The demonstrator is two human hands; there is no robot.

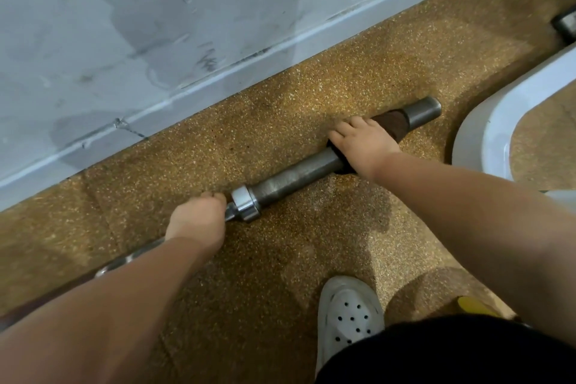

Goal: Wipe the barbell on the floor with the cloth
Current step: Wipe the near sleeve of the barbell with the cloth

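Nearest the camera, a white perforated shoe [349, 318] stands on the speckled tan floor [280, 259], with the two bare forearms reaching out over it. The left hand [197, 219] comes next: its fingers [215, 196] are curled shut around the thin shaft of the barbell [299, 170], just short of the bright collar [246, 203], and it appears to be steadying the bar. The barbell lies flat on the floor, its long axis running from lower left up to upper right, roughly parallel to the base of the wall, and it passes under both hands. Past the collar the thicker sleeve begins, and farther along it sits the right hand [361, 143], palm down, fingers [346, 128] wrapped over a dark brown cloth [392, 123] that is folded around the sleeve. The cloth shows on the far side of that hand, and beyond it only a short bare length of sleeve is left before the end face [431, 103]. So the right hand is the one nearer the unwiped tip, and any stroke has to follow the bar's line: outward to upper right for the last stretch, or back toward the collar along the grey sleeve between the two hands. Beyond the bar come the pale skirting [218, 72] and the scuffed grey wall [156, 9], with a white curved fixture [498, 121] at the right.
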